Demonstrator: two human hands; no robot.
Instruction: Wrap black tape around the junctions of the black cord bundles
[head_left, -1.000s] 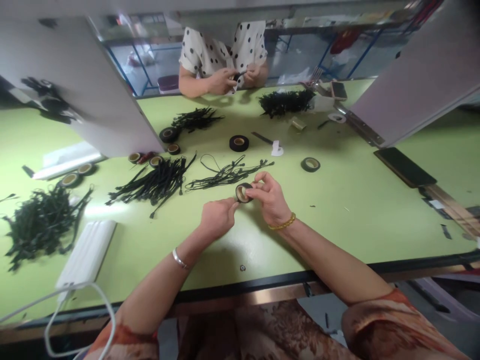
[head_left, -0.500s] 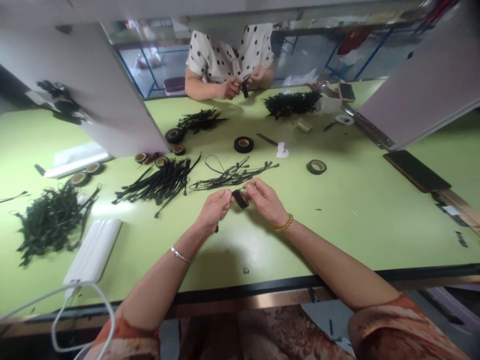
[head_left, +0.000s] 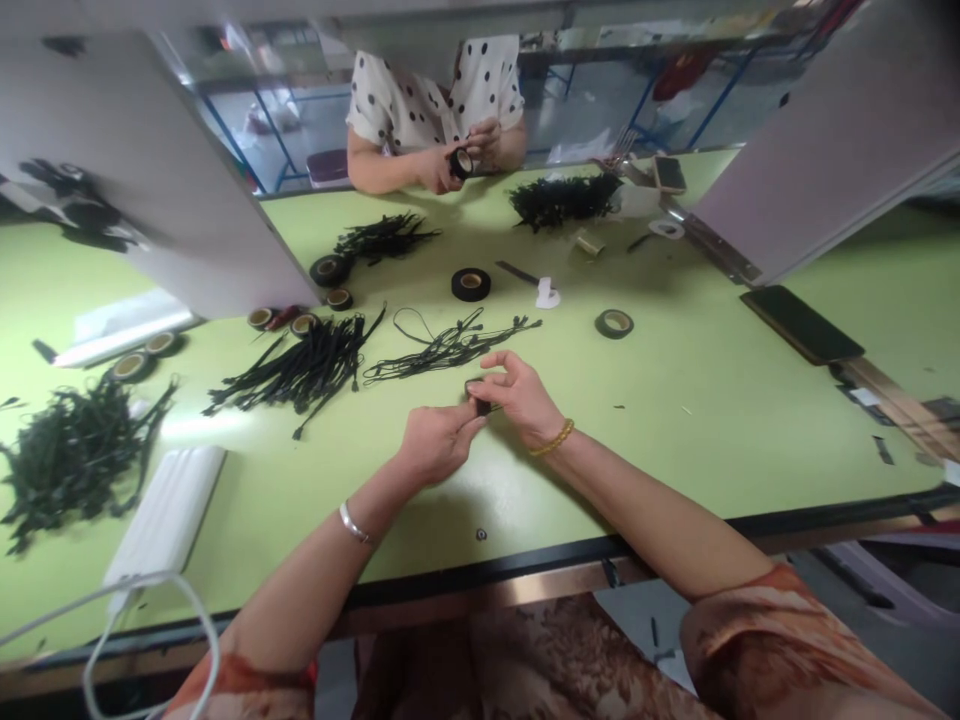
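One black tape roll (head_left: 481, 399) (partly hidden) sits between our left hand (head_left: 439, 442) and right hand (head_left: 527, 405), over the counter (head_left: 637, 460). We record the left fingers closed against its left side, the right fingers pinching it from the right; thin cords (head_left: 442, 348) lie just beyond.

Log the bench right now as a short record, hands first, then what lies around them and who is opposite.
left hand: pinching a small black roll, mostly hidden by fingers
right hand: fingers on the same roll
just beyond: loose thin black cords
left side: black strap bundle; white block with white cable
right side: dark flat slab
opposite: person in dotted top, holding black tape roll
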